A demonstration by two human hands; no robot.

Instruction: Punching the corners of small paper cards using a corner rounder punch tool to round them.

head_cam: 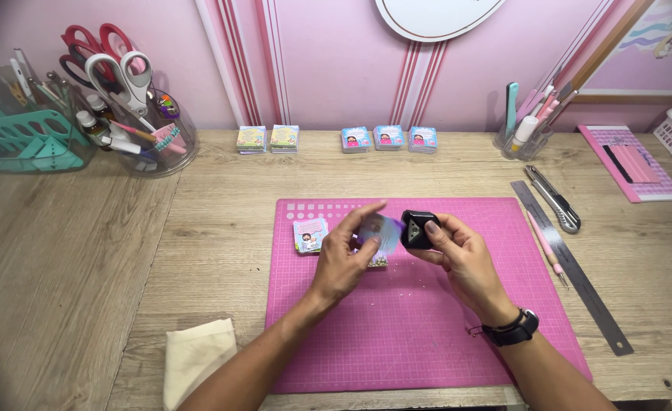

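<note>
Far off to the upper left of the grip, a clear round jar (149, 133) holds scissors (123, 72), small bottles and pens; beside it a teal rack (28, 141) holds tools. To the upper right a clear cup (520, 141) holds pens and craft knives.

The right hand (458, 255) pinches a small black corner punch (418, 229), thumb on top, wrist turned inward (a black watch on it). The left hand (343, 255) holds a small printed card (382, 232) between thumb and fingers, its edge at the punch. Both hover above the pink cutting mat (397, 335); a card stack (310, 235) lies just left.
</note>
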